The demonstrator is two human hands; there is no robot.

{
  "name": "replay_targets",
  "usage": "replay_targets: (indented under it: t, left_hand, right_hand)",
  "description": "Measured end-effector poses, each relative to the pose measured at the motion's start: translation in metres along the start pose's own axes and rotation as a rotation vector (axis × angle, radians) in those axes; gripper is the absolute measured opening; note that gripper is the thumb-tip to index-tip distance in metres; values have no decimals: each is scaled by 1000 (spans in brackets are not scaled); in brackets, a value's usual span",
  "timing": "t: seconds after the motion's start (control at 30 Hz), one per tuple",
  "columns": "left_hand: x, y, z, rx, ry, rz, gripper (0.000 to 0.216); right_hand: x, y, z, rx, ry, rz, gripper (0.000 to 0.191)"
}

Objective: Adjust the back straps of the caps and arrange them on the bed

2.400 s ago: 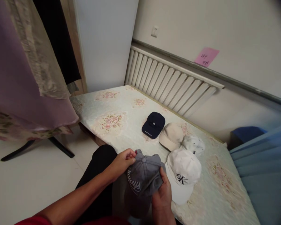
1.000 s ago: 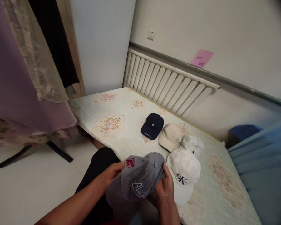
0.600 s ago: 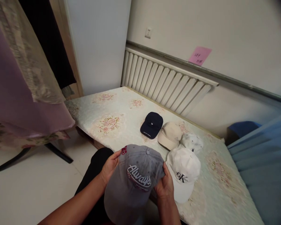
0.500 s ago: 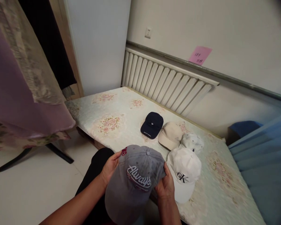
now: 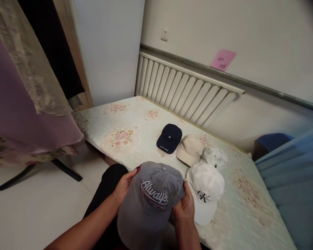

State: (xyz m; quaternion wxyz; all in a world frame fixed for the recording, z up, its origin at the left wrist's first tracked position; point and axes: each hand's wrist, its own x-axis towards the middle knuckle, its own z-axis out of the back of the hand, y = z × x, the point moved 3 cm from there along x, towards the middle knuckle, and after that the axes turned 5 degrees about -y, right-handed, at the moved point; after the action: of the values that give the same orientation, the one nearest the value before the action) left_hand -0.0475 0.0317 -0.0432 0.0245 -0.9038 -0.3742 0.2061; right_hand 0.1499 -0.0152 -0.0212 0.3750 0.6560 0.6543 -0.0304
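I hold a grey cap (image 5: pixel 148 201) with white "Always" lettering in both hands, brim toward me, above the near edge of the bed. My left hand (image 5: pixel 122 185) grips its left side. My right hand (image 5: pixel 184 206) grips its right side. Just right of it lies a white cap (image 5: pixel 206 189) with black letters on the flowered mattress (image 5: pixel 125 132). Behind that are a spotted white cap (image 5: pixel 214 157), a beige cap (image 5: pixel 189 149) and a navy cap (image 5: pixel 169 138).
A white radiator (image 5: pixel 182 92) runs along the wall behind the bed, with a pink note (image 5: pixel 223 59) above it. Hanging clothes on a stand (image 5: pixel 23 86) fill the left. Blue fabric (image 5: pixel 297 173) lies at the right. My dark trouser knee (image 5: pixel 109 180) is below.
The grey cap has been turned in my hands, from crown and side showing to its lettered front facing up with the brim toward me. The other caps have not moved.
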Motion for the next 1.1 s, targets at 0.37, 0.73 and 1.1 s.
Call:
replay_targets:
  t: [0.37, 0.73, 1.1]
  left_hand:
    - [-1, 1, 3, 42, -57, 20, 41]
    - [1, 7, 16, 123, -28, 137, 34]
    - [2, 20, 5, 322, -151, 82, 34]
  right_hand:
    - [-10, -24, -7, -35, 50, -63, 27]
    - [-16, -22, -7, -73, 42, -19, 24]
    - [-44, -12, -33, -102, 159, -34, 25]
